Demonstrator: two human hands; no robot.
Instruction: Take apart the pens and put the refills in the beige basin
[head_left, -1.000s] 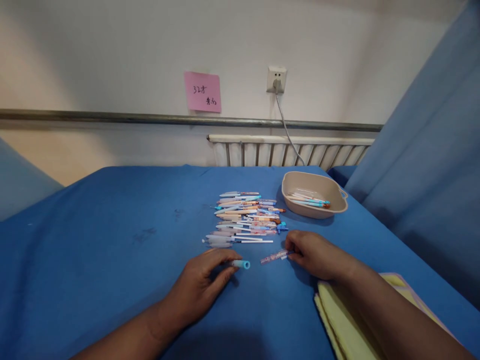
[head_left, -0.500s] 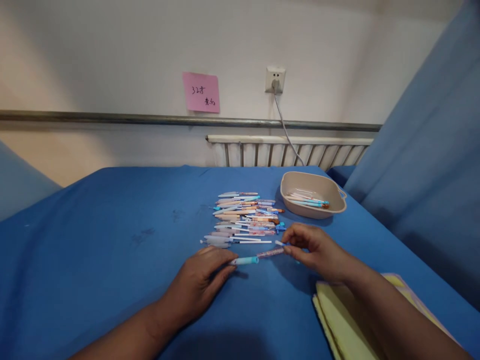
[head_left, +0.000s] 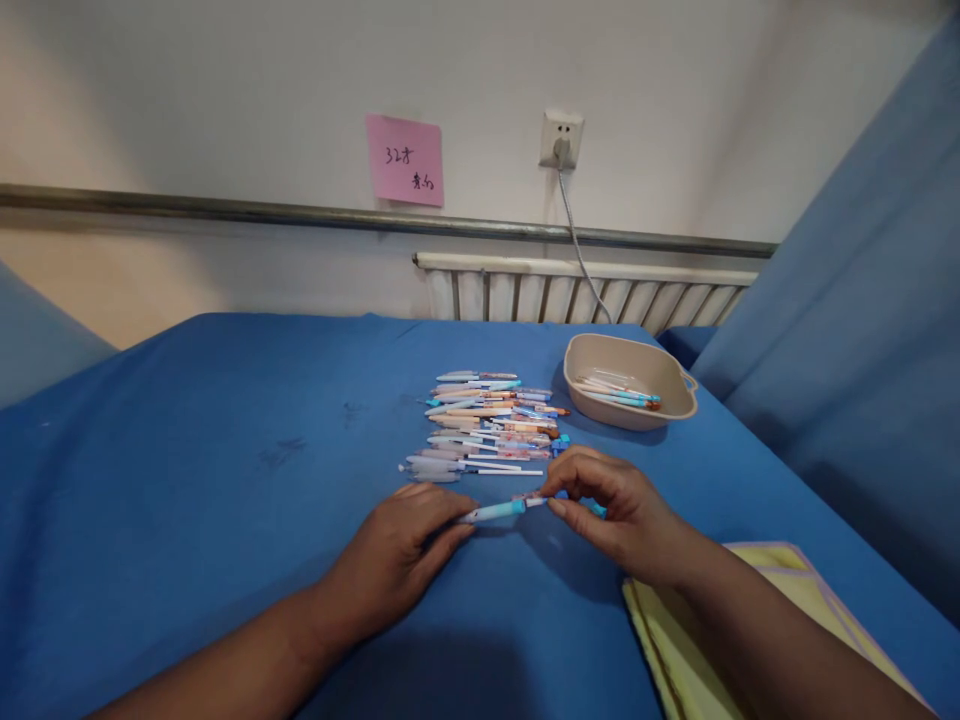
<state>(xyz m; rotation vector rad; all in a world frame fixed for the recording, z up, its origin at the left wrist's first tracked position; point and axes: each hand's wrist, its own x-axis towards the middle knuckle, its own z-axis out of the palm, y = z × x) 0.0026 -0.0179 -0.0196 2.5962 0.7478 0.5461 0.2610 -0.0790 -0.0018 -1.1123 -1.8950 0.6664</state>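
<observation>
Between thumb and fingers, my left hand (head_left: 409,540) grips a white and light-blue pen barrel (head_left: 499,511), its blue end pointing right. My right hand (head_left: 611,505) pinches a small pen part with a white tip (head_left: 534,501) and some blue by the fingers. That tip is at the barrel's blue end; whether it has gone inside I cannot tell. A patterned pink piece shows behind the tip, partly hidden by the fingers. Just beyond both hands, several pen parts and white refills (head_left: 506,472) lie in a stacked row on the blue sheet.
A beige plastic basket (head_left: 675,412) holding several pens (head_left: 619,396) stands at the back right. A folded yellow cloth (head_left: 675,640) lies under my right forearm. Behind the blue-covered table (head_left: 187,480) are a radiator (head_left: 517,290) and a plugged-in cable (head_left: 577,235). A blue curtain (head_left: 840,270) hangs at right.
My right hand has moved left, bringing the small part's white tip from apart to the barrel's end. The barrel has shifted slightly right and tilted up. The view has dipped a little.
</observation>
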